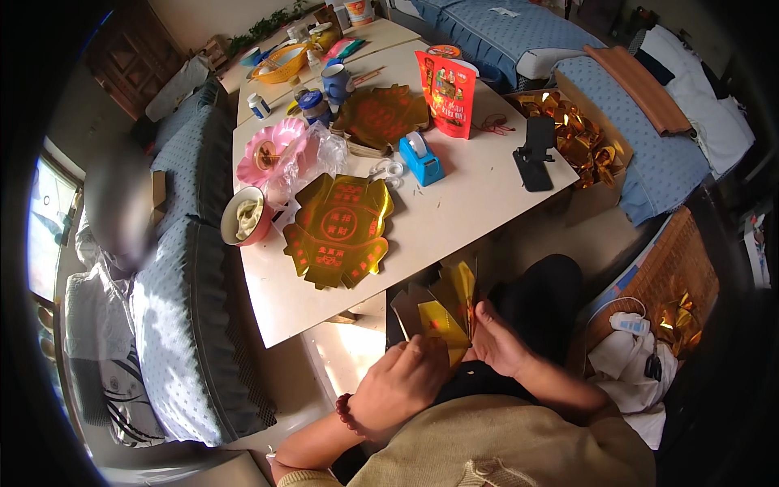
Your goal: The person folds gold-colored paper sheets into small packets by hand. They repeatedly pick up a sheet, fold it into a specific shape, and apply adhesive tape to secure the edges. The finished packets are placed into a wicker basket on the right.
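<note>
Over my lap, a partly folded gold cardboard piece (442, 318) stands with its flaps raised, the grey inner side showing on some of them. My left hand (402, 377) has its fingers curled closed on the near left edge. On the other side, my right hand (501, 345) grips the piece between thumb and fingers; some of those fingers are hidden behind it. A flat gold cardboard sheet (339, 230) with red print and notched edges lies on the table close by. Farther back is a darker stack of similar gold sheets (381, 116).
On the white table (479, 191) stand a blue tape dispenser (420, 158), a black phone stand (535, 154), a red pouch (446, 93), a pink scalloped dish (272, 150) and a bowl of pale paste (246, 217). A cardboard box (596, 199) of folded gold pieces sits at right.
</note>
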Tool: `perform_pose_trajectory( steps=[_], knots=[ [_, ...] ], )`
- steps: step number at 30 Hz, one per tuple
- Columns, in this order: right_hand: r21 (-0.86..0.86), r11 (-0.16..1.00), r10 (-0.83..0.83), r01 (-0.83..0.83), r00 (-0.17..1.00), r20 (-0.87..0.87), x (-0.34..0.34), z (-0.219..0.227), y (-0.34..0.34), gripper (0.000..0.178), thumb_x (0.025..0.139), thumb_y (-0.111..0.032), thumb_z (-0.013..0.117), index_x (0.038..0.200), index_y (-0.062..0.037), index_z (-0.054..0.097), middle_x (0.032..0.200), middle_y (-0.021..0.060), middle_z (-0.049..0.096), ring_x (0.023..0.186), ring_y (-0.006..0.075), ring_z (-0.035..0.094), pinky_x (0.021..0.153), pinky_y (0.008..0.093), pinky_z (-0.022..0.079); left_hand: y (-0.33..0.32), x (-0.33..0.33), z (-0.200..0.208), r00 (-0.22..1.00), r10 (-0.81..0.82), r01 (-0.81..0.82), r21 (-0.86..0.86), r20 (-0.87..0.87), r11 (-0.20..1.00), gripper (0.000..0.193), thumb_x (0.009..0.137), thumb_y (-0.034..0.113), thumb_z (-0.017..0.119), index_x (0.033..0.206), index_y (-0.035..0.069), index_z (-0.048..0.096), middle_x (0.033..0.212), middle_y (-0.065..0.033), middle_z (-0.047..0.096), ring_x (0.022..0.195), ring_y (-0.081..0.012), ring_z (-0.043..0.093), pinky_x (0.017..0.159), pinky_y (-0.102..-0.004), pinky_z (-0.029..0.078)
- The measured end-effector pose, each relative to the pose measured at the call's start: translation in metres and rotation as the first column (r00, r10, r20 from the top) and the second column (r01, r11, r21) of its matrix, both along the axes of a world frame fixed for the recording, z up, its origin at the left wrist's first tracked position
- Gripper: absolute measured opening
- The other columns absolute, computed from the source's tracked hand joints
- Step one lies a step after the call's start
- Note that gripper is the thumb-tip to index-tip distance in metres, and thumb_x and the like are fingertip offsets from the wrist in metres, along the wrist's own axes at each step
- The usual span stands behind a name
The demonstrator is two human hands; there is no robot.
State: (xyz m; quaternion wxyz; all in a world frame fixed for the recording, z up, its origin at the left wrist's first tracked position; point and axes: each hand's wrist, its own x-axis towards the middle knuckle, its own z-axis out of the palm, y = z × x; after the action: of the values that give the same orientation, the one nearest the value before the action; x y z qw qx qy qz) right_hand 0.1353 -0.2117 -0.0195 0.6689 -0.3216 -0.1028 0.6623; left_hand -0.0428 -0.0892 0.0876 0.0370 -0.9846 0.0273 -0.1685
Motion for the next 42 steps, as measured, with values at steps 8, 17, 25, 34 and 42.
perform_pose_trajectory(
  steps=[8, 17, 25, 34, 42],
  knots=[
    [-0.021, 0.961, 0.267, -0.275, 0.948, -0.174, -0.037, -0.011, -0.006, 0.071, 0.101, -0.014, 0.059, 0.16, -0.0202, 0.019, 0.14, 0.0062, 0.052, 0.12, 0.0136, 0.057, 0.101, 0.0276, 0.048, -0.03, -0.001, -0.026, 0.876, -0.46, 0.42, -0.24, -0.143, 0.875, 0.028, 0.078, 0.018, 0.062, 0.103, 0.007, 0.066, 0.094, -0.0045, 0.061, 0.093, -0.0192, 0.059, 0.082, -0.0308, 0.051],
    [-0.181, 0.915, 0.356, -0.36, 0.933, -0.057, -0.038, -0.04, -0.015, 0.047, 0.104, -0.02, 0.048, 0.147, -0.0022, 0.042, 0.136, 0.0089, 0.057, 0.121, 0.0145, 0.058, 0.101, 0.0274, 0.049, -0.025, -0.008, -0.088, 0.967, -0.228, 0.23, -0.786, 0.117, 0.574, 0.047, 0.072, 0.005, 0.072, 0.119, 0.009, 0.07, 0.115, -0.0085, 0.066, 0.11, -0.028, 0.06, 0.093, -0.0387, 0.046],
    [-0.185, 0.956, 0.267, -0.228, 0.937, 0.225, -0.032, -0.04, -0.017, 0.047, 0.099, -0.004, 0.058, 0.145, -0.0021, 0.049, 0.138, 0.01, 0.059, 0.12, 0.0171, 0.061, 0.103, 0.03, 0.049, -0.049, -0.041, -0.096, 0.787, 0.608, -0.265, -0.948, -0.105, 0.179, 0.065, 0.08, 0.005, 0.083, 0.132, -0.001, 0.045, 0.112, -0.0128, 0.054, 0.086, -0.0156, 0.069, 0.074, -0.025, 0.057],
    [-0.133, 0.886, 0.399, -0.445, 0.583, 0.708, -0.026, -0.011, -0.026, 0.062, 0.09, -0.02, 0.076, 0.144, -0.0033, 0.051, 0.143, 0.011, 0.054, 0.128, 0.0194, 0.053, 0.108, 0.0303, 0.042, -0.032, -0.069, -0.08, 0.865, -0.266, -0.502, -0.749, -0.426, -0.433, 0.052, 0.091, 0.008, 0.074, 0.137, 0.004, 0.052, 0.121, -0.0051, 0.066, 0.113, -0.0125, 0.06, 0.1, -0.0288, 0.046],
    [-0.136, 0.879, 0.32, -0.458, 0.352, 0.88, -0.031, 0.006, -0.033, 0.075, 0.085, -0.025, 0.08, 0.148, -0.0044, 0.045, 0.15, 0.0131, 0.044, 0.137, 0.0253, 0.045, 0.112, 0.0335, 0.039, -0.038, -0.061, -0.101, 0.932, -0.201, -0.295, -0.309, -0.303, -0.904, 0.05, 0.1, 0.021, 0.06, 0.143, 0.002, 0.044, 0.135, -0.0087, 0.057, 0.12, -0.0195, 0.06, 0.106, -0.0333, 0.047]
  ],
)
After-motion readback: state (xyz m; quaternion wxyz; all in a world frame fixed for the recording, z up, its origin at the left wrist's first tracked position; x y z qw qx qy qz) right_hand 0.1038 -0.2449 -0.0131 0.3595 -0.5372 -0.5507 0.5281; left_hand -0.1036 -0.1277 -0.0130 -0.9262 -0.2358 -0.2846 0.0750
